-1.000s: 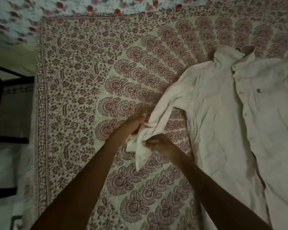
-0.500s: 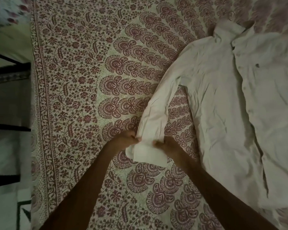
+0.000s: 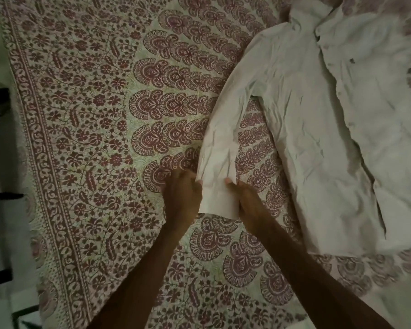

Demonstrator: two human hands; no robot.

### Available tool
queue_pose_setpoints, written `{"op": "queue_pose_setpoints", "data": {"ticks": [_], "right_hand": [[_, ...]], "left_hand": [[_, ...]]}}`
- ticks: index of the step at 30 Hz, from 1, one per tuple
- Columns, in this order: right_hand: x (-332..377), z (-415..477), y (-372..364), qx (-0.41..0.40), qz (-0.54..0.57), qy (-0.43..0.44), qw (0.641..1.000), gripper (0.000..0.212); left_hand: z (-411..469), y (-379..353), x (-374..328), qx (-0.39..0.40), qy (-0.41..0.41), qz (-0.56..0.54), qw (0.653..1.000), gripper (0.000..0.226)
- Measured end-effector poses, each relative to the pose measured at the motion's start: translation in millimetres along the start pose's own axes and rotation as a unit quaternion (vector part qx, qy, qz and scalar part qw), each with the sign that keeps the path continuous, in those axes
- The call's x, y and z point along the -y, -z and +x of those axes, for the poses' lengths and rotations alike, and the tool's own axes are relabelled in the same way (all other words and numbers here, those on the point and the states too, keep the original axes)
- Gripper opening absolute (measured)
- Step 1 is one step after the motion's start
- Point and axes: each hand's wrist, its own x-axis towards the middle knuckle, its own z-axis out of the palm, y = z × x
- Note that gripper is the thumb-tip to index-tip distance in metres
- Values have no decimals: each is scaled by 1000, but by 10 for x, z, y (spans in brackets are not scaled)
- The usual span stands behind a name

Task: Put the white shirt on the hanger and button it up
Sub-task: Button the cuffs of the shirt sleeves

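The white shirt lies flat and front up on the patterned bedspread, collar at the top, with its button placket running down the right side. One long sleeve stretches down and to the left, ending in a flat cuff. My left hand pinches the cuff's left edge and my right hand pinches its right edge, holding the cuff spread between them. No hanger is in view.
The bedspread's bordered edge runs down the left side, with pale floor and dark bars of furniture beyond it. A dark logo marks the shirt's chest.
The sleeve was bunched between my hands a second ago; it now lies straight and flat with the cuff spread. The view has shifted so the shirt sits higher and further right.
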Motion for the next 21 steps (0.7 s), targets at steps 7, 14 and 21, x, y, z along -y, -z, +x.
{"op": "queue_pose_setpoints", "data": {"ticks": [7,14,21], "right_hand": [[-98,-113,-145,-151,-203,117,960,41],[-369,-152,-164,-173,-213,78,959,22],[-373,-160,-145,-127,-166,53,976,16]], "left_hand": [[95,68,90,166,71,-155,971,19],[61,87,340,145,47,-52,987,23],[24,221,360,91,-15,-168,981,16]]}}
